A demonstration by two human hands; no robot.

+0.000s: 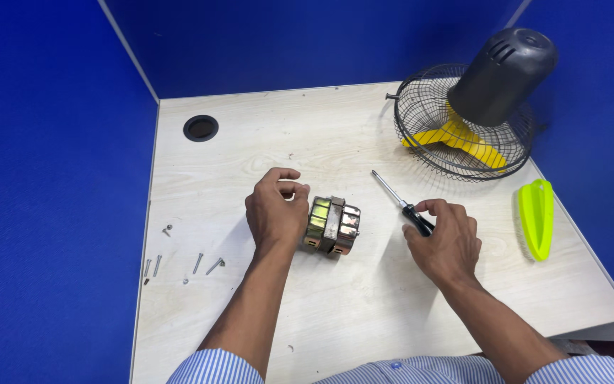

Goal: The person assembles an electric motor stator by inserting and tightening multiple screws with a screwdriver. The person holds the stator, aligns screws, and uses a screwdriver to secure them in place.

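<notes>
Loose screws (179,264) at 9 o'clock: keep grouped. Left hand (276,213) curled against motor stator (332,225), desk centre; brace firmly. Right hand (445,242) closed on screwdriver (401,203) handle, tip toward 11 o'clock; align squarely.

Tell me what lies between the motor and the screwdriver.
Only bare tabletop lies between the motor and the screwdriver, as the head view shows.
</notes>
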